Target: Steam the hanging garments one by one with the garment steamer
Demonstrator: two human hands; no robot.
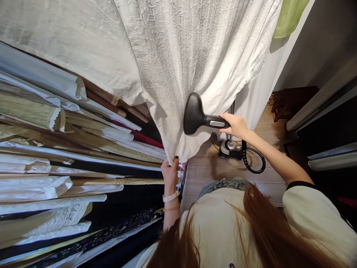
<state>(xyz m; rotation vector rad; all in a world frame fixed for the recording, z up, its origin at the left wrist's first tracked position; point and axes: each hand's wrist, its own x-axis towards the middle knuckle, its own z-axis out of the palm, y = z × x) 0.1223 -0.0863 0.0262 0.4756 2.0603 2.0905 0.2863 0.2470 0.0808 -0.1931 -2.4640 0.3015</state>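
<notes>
A white, crinkled garment [178, 63] hangs in front of me. My left hand [169, 172] pinches its lower hem and pulls it taut; a white watch and a bead bracelet sit on that wrist. My right hand [237, 124] grips the handle of a black garment steamer head [195, 113], whose flat face presses against the fabric just above the hem. A black corrugated hose [251, 160] loops down from the handle to the steamer base [231, 149] on the floor.
Stacked rolls and folds of cream, gold and dark fabrics [55, 149] fill shelves on the left. A wooden floor [206, 173] lies below. A green cloth [288, 16] hangs top right, beside grey panels [320, 100] on the right.
</notes>
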